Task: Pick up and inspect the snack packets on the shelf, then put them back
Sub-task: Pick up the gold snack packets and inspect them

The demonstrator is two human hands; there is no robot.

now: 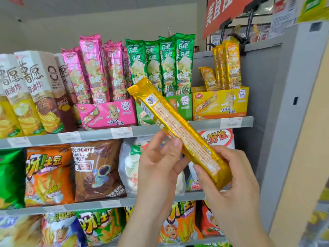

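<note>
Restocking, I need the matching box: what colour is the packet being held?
The packet is shiny golden yellow; the head view shows it best.

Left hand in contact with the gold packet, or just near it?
Touching. Head view: the left hand pinches the gold packet mid-length, thumb tip on its edge; the right hand holds the lower end.

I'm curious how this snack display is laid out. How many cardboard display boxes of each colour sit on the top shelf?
Pink display box: 1
Green display box: 1
Yellow display box: 1
Total: 3
</note>
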